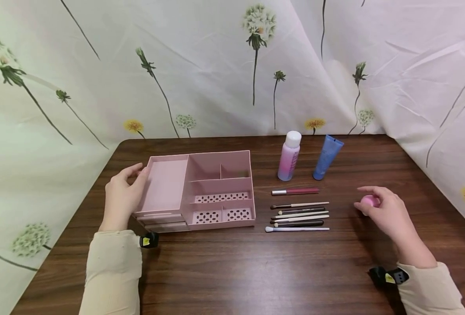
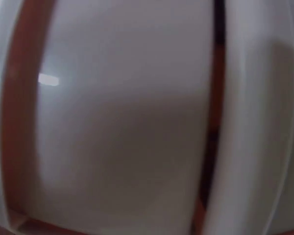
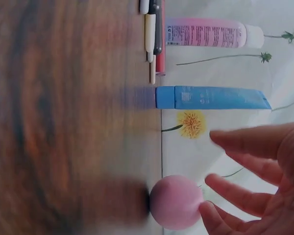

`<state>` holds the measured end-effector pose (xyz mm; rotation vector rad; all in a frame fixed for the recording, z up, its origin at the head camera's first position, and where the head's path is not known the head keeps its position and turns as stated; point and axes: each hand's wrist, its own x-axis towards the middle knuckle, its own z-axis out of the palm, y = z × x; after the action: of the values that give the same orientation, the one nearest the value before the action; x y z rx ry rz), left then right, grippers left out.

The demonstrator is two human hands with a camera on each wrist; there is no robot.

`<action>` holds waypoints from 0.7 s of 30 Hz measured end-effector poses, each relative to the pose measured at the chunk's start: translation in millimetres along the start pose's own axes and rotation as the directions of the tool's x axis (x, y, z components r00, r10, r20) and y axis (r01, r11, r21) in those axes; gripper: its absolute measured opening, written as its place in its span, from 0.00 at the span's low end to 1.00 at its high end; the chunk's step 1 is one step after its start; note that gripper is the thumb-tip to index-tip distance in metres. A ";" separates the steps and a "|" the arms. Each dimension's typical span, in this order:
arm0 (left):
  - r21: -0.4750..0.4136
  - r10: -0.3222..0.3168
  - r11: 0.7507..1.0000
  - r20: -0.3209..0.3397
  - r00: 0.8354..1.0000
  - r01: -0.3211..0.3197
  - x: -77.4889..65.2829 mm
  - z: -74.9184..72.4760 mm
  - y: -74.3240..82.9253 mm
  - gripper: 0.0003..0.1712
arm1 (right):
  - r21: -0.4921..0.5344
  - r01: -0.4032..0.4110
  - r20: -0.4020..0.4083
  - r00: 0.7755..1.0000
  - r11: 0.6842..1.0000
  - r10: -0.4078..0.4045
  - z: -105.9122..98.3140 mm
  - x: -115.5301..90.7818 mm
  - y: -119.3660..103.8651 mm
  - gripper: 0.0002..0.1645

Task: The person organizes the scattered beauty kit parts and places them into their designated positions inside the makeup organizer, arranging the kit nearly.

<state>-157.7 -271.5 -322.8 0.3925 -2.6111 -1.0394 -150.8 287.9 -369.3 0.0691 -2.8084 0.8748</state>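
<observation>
A pink makeup organizer [image 1: 165, 181] stands at the left of the table, with a flat top over drawers and open compartments beside it. My left hand [image 1: 124, 192] rests at its left side, thumb along the edge and fingers bent loosely. Pale drawer fronts [image 2: 122, 117] fill the left wrist view, blurred. At the right, my right hand [image 1: 389, 212] is around a smooth pink ball [image 3: 176, 202] on the table, with the thumb on its near side. Its fingers [image 3: 240, 193] are spread in the right wrist view, one fingertip right at the ball.
Several makeup brushes [image 1: 301, 217] lie in a row right of the organizer, below a red pen-like tube [image 1: 301, 191]. Behind stand a pink spray-type bottle [image 1: 289, 159] with a white cap and a blue squeeze tube [image 1: 326, 158]. A flowered cloth [image 1: 216, 78] hangs behind the table.
</observation>
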 end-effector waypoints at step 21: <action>-0.048 -0.072 0.996 -0.009 0.997 0.071 3.3 7.4 -7.5 0.28 | -0.001 -0.183 0.072 0.981 0.983 0.182 -5.9 -3.8 28.5 0.27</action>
<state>-162.4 -273.3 -332.6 0.4825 -2.5748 -1.1168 -149.0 314.7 -381.1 -0.1628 -2.9145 0.9373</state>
